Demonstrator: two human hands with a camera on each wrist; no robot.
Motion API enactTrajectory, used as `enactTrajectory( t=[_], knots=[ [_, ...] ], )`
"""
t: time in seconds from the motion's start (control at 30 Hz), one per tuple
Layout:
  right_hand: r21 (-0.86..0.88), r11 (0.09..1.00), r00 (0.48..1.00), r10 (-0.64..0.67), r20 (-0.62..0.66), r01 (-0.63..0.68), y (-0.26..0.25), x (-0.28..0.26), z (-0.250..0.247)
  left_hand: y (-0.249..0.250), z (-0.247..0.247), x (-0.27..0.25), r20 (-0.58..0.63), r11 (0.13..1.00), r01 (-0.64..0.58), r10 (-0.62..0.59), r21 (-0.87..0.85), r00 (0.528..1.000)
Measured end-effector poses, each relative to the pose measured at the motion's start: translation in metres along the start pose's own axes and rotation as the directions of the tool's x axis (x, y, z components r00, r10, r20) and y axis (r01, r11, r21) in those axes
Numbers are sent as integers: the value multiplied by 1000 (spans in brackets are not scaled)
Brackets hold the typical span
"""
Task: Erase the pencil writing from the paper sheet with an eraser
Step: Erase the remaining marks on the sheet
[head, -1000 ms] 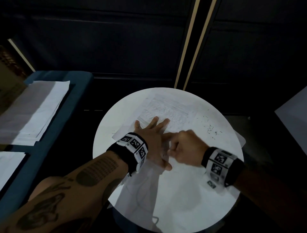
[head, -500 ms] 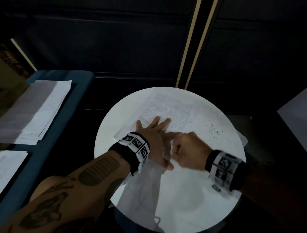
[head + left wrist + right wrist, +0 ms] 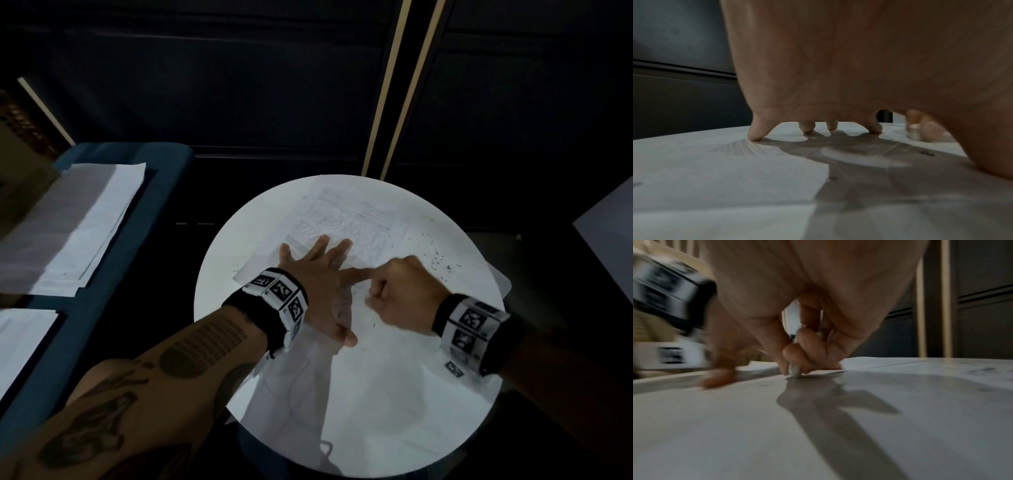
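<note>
A white paper sheet (image 3: 346,219) with faint pencil writing lies on the round white table (image 3: 394,411). My left hand (image 3: 318,274) lies flat on the sheet with fingers spread, and its fingertips (image 3: 756,136) press the paper (image 3: 715,162). My right hand (image 3: 397,291) is curled just to its right. It pinches a small whitish eraser (image 3: 795,370) between thumb and fingers, the eraser's tip touching the paper (image 3: 735,418). The same eraser (image 3: 913,132) shows blurred at the right of the left wrist view.
Dark eraser crumbs (image 3: 442,260) are scattered on the table right of the sheet. More paper sheets (image 3: 85,226) lie on a blue surface (image 3: 144,219) to the left. Dark panels and two tan strips (image 3: 394,85) stand behind the table.
My right hand with the eraser has shifted slightly back and forth on the sheet beside the left hand. The left hand stays flat in the same place.
</note>
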State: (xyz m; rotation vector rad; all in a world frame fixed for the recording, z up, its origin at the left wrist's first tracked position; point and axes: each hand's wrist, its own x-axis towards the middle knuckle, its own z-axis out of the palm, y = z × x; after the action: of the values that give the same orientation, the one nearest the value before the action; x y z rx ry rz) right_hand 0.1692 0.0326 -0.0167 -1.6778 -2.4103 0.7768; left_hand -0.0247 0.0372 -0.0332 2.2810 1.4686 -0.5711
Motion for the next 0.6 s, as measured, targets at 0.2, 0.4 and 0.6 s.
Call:
enactTrajectory(
  t=[0.2, 0.4, 0.6],
  knots=[
    [6, 999, 999, 43, -21, -43, 9, 1, -4, 0, -1, 1, -10, 1000, -9, 9, 0, 1000],
    [-14, 999, 997, -31, 64, 32, -2, -10, 5, 0, 1, 2, 2, 1000, 1, -1, -13, 1000],
    [-15, 998, 996, -53, 75, 54, -9, -11, 8, 0, 1, 1, 6, 1000, 13, -13, -7, 1000]
  ],
)
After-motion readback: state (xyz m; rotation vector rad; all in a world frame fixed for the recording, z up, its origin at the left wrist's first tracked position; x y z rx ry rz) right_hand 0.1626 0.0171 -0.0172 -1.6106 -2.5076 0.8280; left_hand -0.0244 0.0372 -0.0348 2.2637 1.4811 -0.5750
